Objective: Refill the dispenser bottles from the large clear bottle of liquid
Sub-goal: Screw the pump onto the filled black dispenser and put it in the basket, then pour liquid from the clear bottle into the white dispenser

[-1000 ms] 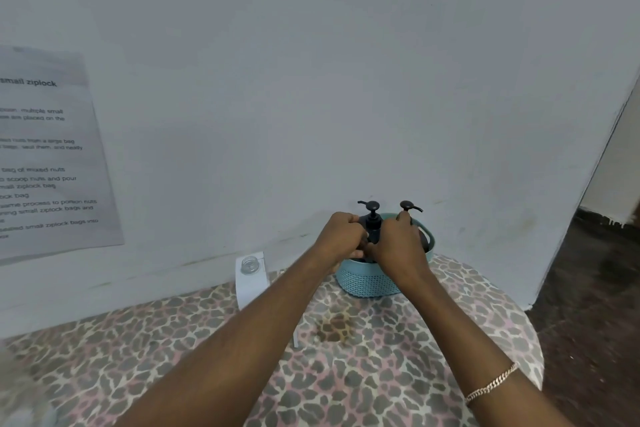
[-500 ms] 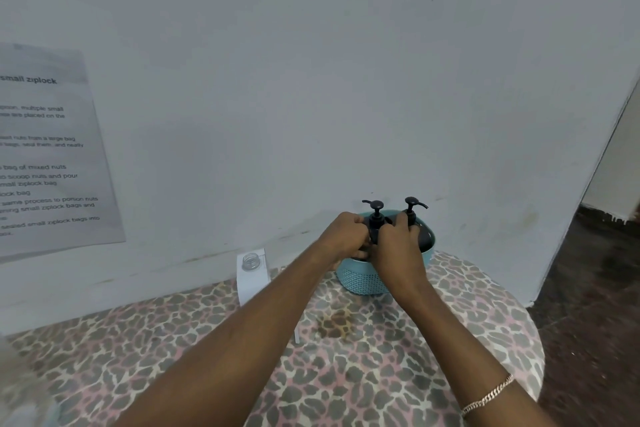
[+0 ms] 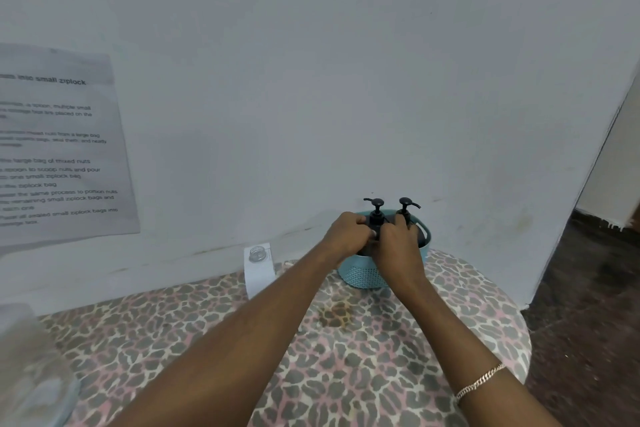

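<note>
Left hand (image 3: 349, 236) and right hand (image 3: 398, 250) are gripping the pump-topped dispenser bottles (image 3: 376, 217) inside a teal basket (image 3: 360, 276) on the tabletop (image 3: 346, 374); the large clear bottle (image 3: 258, 263) is standing apart, pouring apparently not begun.

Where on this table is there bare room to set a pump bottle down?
Free: the cloth left of the left forearm, in front of the clear bottle; between the forearms, around the stain; right of the right forearm. Crowded: the basket, where the left hand and right hand meet.
</note>
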`<act>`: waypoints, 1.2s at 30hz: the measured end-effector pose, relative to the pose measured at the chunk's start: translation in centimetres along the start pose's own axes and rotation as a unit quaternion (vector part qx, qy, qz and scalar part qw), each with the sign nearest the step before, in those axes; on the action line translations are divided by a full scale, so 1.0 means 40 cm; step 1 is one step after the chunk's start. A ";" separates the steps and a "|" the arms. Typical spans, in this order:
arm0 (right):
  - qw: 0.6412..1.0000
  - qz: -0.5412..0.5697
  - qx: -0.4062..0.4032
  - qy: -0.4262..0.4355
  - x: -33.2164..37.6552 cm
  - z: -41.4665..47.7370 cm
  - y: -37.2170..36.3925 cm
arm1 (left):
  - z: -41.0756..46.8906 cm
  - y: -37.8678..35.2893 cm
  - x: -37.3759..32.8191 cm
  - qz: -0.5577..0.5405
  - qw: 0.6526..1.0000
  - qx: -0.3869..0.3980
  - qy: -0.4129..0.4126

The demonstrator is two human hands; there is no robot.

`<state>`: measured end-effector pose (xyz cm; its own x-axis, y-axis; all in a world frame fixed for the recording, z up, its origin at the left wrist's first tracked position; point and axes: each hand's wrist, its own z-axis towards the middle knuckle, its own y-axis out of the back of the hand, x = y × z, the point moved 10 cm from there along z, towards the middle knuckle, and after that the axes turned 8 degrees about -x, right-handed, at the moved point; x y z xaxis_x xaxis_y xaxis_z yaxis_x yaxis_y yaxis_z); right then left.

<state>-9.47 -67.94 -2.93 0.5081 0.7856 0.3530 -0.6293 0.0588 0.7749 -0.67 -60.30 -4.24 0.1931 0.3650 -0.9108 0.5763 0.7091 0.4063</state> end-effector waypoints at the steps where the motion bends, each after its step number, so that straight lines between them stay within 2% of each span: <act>1: 1.000 0.015 -0.007 -0.001 0.001 -0.005 0.011 | -0.018 0.010 -0.006 -0.016 1.000 -0.009 -0.006; 4: 0.996 0.080 -0.046 -0.002 0.013 -0.024 0.059 | -0.087 0.042 -0.038 -0.051 0.997 -0.035 -0.047; 10: 0.974 0.186 -0.125 0.028 0.092 -0.084 0.147 | -0.221 0.167 -0.044 -0.053 0.982 -0.124 -0.131; 12: 0.966 0.220 -0.131 0.040 0.139 -0.119 0.164 | -0.277 0.224 -0.030 -0.068 0.975 -0.151 -0.145; 19: 0.947 0.300 -0.111 0.037 0.221 -0.187 0.164 | -0.413 0.321 0.014 -0.069 0.966 -0.189 -0.162; 21: 0.940 0.331 -0.036 0.070 0.413 -0.313 0.109 | -0.578 0.490 0.130 -0.070 0.953 -0.265 -0.127; 27: 0.956 0.292 0.014 0.021 0.417 -0.322 0.025 | -0.640 0.561 0.177 -0.025 0.940 -0.311 -0.140; 33: 0.957 0.280 0.073 -0.027 0.474 -0.363 -0.068 | -0.779 0.710 0.266 0.014 0.903 -0.406 -0.138; 36: 0.953 0.292 0.060 -0.055 0.480 -0.366 -0.083 | -0.848 0.765 0.289 0.045 0.875 -0.457 -0.154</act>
<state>-6.21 -44.05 -6.40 0.1550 0.5925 0.7905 -0.7553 -0.4448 0.4814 -7.74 -13.91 0.18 0.4912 0.3630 -0.7918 -0.2998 0.9239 0.2376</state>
